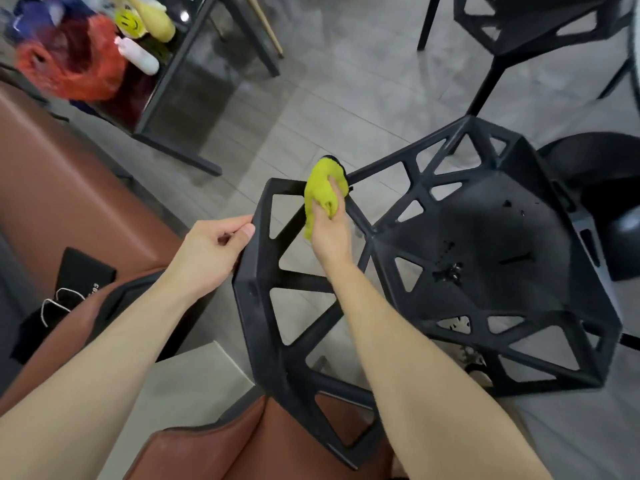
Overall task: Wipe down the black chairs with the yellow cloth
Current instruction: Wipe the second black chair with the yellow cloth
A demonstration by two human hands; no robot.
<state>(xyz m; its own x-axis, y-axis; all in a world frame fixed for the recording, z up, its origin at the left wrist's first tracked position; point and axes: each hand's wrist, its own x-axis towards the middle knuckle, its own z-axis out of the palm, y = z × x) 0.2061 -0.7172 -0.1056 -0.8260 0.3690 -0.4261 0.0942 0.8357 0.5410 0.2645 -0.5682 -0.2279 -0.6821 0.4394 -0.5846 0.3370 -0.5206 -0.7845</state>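
Two hands | right hand (327,233) clutches fuzzy yellow cloth (322,192) | left hand (211,252) pinches angular lattice black chair (485,244)

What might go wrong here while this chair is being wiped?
The yellow cloth is bunched in the right hand, so it may snag in the open struts of the black chair. The left hand only pinches the backrest edge, so the chair might shift under pressure. The dark specks on the seat could get smeared.

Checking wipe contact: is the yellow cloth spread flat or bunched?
Bunched. The yellow cloth is wadded in the right hand, which grips it against the backrest frame of the black chair; one end hangs loose.
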